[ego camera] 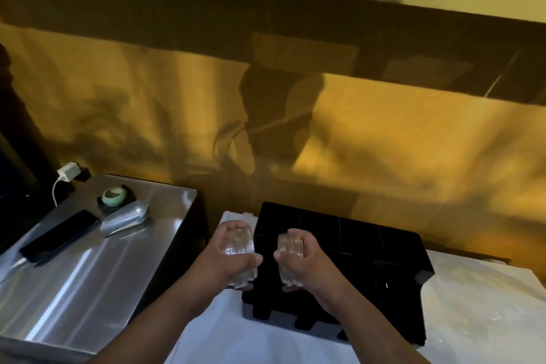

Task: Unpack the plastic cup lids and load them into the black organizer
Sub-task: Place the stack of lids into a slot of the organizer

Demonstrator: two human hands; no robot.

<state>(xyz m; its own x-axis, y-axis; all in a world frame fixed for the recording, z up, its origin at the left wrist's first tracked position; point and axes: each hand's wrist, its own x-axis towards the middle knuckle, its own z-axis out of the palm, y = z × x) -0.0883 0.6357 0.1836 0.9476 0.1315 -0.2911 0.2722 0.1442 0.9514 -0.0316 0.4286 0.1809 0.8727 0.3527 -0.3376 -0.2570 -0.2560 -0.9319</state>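
The black organizer (369, 248) with several compartments stands on a white-covered table (236, 334), a little right of centre. My left hand (227, 263) grips a stack of clear plastic cup lids (238, 242) just left of the organizer's near-left corner. My right hand (307, 266) grips a second stack of clear lids (291, 245) over the organizer's left side. The two stacks are held side by side, a short gap apart. Fingers hide parts of both stacks.
A steel counter (88, 275) stands to the left with a black phone (57, 236), a metal scoop (125, 221), a small green bowl (114, 195) and a white charger (68, 172). A yellow wall rises close behind. Crumpled clear plastic (478, 298) lies right of the organizer.
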